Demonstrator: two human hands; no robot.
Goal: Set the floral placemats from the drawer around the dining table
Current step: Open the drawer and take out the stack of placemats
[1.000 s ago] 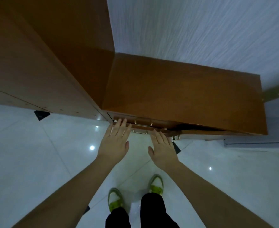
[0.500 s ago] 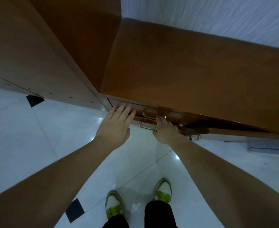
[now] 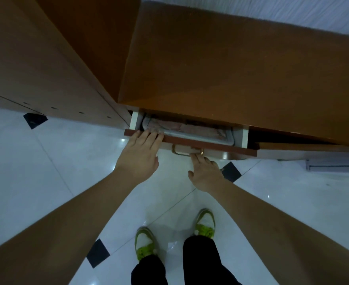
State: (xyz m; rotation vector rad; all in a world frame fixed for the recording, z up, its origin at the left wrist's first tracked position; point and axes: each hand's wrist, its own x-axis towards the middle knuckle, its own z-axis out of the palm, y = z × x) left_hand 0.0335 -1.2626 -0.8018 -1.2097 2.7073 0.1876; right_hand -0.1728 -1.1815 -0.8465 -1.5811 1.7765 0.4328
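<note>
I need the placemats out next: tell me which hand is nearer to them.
Left. The left hand has its fingertips over the drawer front, touching the placemats; the right hand is lower, at the brass handle.

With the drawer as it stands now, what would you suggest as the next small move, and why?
Probably pull the drawer out further. It is only partly open, and the cabinet top overhangs most of the folded placemats. The right hand has fingers at the brass handle, and the left hand rests on the drawer's front edge, so both are placed to pull.
</note>
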